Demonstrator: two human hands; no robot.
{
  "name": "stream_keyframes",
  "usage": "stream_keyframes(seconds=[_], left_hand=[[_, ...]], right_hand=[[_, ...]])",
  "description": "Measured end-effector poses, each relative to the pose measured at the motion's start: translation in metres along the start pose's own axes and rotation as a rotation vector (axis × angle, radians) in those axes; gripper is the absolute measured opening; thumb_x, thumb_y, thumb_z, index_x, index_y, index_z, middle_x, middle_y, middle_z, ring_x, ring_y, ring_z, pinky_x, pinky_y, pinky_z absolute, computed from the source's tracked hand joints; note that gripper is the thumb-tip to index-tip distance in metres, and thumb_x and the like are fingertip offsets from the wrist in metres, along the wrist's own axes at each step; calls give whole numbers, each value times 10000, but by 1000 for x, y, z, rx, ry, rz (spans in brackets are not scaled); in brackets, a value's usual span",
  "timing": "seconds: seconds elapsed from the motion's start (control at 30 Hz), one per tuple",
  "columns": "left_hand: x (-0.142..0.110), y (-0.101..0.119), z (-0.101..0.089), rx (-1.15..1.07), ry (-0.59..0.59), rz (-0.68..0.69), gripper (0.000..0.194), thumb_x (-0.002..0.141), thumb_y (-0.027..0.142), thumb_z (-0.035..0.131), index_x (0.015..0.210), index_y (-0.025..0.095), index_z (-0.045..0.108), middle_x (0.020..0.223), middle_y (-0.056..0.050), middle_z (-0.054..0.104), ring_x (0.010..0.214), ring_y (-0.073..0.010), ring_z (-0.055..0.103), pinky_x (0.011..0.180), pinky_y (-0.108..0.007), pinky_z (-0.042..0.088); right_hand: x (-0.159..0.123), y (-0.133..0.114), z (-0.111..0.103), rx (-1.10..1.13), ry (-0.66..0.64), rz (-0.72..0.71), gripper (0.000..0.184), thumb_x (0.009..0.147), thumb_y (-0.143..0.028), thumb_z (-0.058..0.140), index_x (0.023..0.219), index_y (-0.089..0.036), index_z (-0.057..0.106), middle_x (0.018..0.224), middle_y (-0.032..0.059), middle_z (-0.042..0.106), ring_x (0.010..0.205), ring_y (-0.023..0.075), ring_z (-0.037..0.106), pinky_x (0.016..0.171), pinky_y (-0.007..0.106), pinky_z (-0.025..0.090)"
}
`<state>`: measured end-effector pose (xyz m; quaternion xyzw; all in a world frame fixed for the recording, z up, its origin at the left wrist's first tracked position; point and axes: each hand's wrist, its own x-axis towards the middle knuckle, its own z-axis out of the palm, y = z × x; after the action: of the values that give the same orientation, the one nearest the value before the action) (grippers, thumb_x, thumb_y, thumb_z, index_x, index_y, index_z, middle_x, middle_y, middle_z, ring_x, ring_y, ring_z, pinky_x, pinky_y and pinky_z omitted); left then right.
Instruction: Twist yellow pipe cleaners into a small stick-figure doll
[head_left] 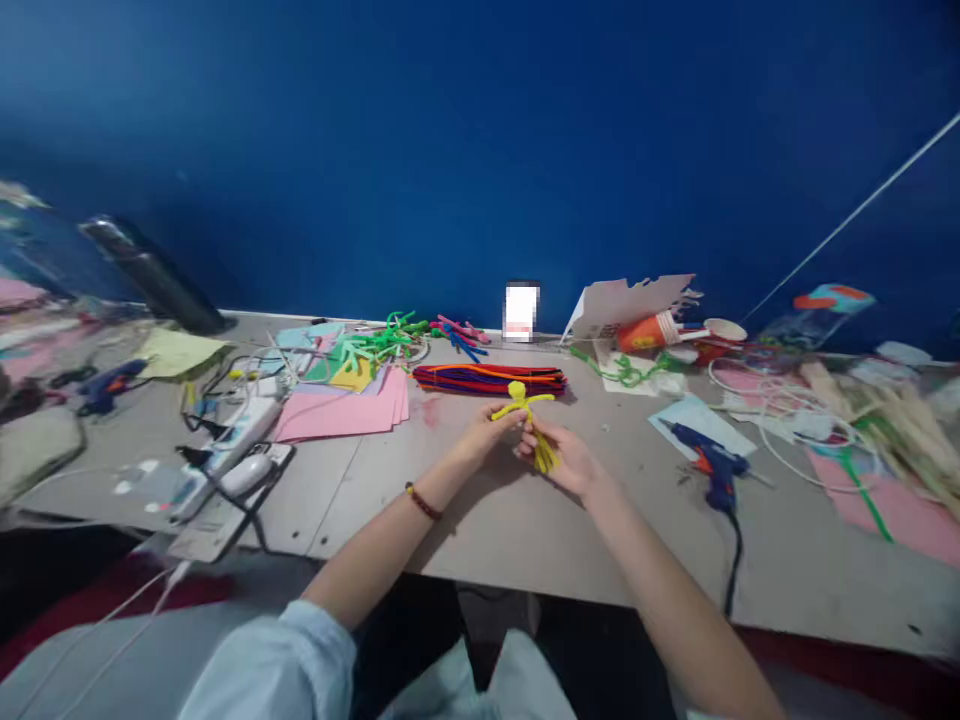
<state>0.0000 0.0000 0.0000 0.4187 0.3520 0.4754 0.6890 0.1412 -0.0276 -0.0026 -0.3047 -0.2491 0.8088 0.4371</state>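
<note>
Between my two hands, above the table, is a yellow pipe-cleaner figure (517, 394) with a round head, two outstretched arms and a bundle of strands below. My left hand (491, 432) pinches it near its left arm and middle. Around its lower strands my right hand (562, 458) is closed, with the strand ends showing past the fingers. Just behind the hands lies a bundle of red, purple and dark pipe cleaners (487, 379). Some of the fingertips are hidden by the figure and by each other.
A blue hot glue gun (712, 465) rests at right on pale blue paper (686, 410). Pink paper sheets (337, 415), green pipe cleaners (382, 345) and a power strip (232, 440) are at left. A lit phone (521, 311) leans on the blue wall (480, 150).
</note>
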Motion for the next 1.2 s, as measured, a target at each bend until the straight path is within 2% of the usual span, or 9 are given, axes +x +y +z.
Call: stream_keyframes(seconds=[0.1, 0.17, 0.3, 0.4, 0.53, 0.63, 0.77, 0.93, 1.2], left_hand=[[-1, 2, -1, 19, -72, 32, 350, 590, 437, 828, 695, 138, 678, 616, -9, 619, 552, -99, 560, 552, -228, 438], [-1, 3, -2, 34, -89, 57, 333, 623, 435, 810, 678, 142, 664, 596, -2, 602, 543, -97, 546, 561, -235, 432], [2, 1, -5, 53, -15, 103, 305, 608, 394, 830, 690, 151, 667, 620, 8, 604, 570, -88, 532, 590, -231, 414], [3, -1, -5, 26, 27, 107, 316, 578, 387, 848, 713, 163, 671, 674, 9, 630, 602, -86, 539, 612, -228, 415], [3, 0, -3, 38, 55, 126, 313, 560, 365, 861, 702, 167, 665, 691, 17, 629, 629, -83, 535, 643, -230, 410], [4, 1, -2, 60, 104, 159, 300, 545, 323, 872, 646, 168, 636, 657, 32, 599, 623, -79, 511, 643, -230, 394], [5, 1, -5, 104, 114, 186, 289, 546, 309, 871, 632, 165, 636, 629, 33, 583, 592, -79, 480, 606, -236, 368], [7, -1, -8, 152, 65, 211, 290, 565, 355, 861, 678, 162, 675, 672, 7, 623, 638, -97, 514, 646, -246, 396], [4, 0, -8, 121, -3, 202, 364, 597, 458, 832, 747, 159, 689, 729, -13, 634, 691, -117, 551, 704, -263, 437]], right_hand=[[3, 2, -3, -88, 42, -42, 227, 781, -369, 697, 697, -169, 631, 532, -34, 545, 512, 83, 533, 597, 215, 500], [5, 4, -4, -216, 112, -120, 265, 763, -430, 699, 712, -174, 652, 549, -21, 578, 518, 96, 545, 576, 225, 489], [5, 8, -2, -599, 260, -386, 335, 762, -527, 657, 738, -195, 686, 641, 12, 658, 585, 129, 590, 586, 248, 478], [2, 10, 1, -893, 324, -597, 279, 812, -476, 607, 817, -212, 698, 739, 24, 697, 665, 153, 622, 648, 272, 485], [-2, 13, 3, -1155, 461, -724, 251, 846, -413, 548, 881, -214, 698, 793, 44, 709, 682, 179, 635, 680, 307, 492], [-2, 13, 4, -1186, 539, -786, 252, 832, -394, 552, 926, -213, 701, 849, 57, 719, 686, 184, 640, 704, 322, 507], [-2, 12, 4, -1180, 528, -815, 234, 827, -379, 549, 827, -212, 713, 776, 51, 714, 639, 179, 627, 670, 317, 509], [2, 12, 0, -1035, 495, -705, 251, 812, -413, 577, 772, -208, 717, 708, 39, 706, 611, 172, 619, 609, 298, 499], [9, 7, -8, -772, 432, -540, 295, 701, -498, 702, 724, -207, 742, 659, 15, 688, 570, 136, 579, 561, 257, 474]])
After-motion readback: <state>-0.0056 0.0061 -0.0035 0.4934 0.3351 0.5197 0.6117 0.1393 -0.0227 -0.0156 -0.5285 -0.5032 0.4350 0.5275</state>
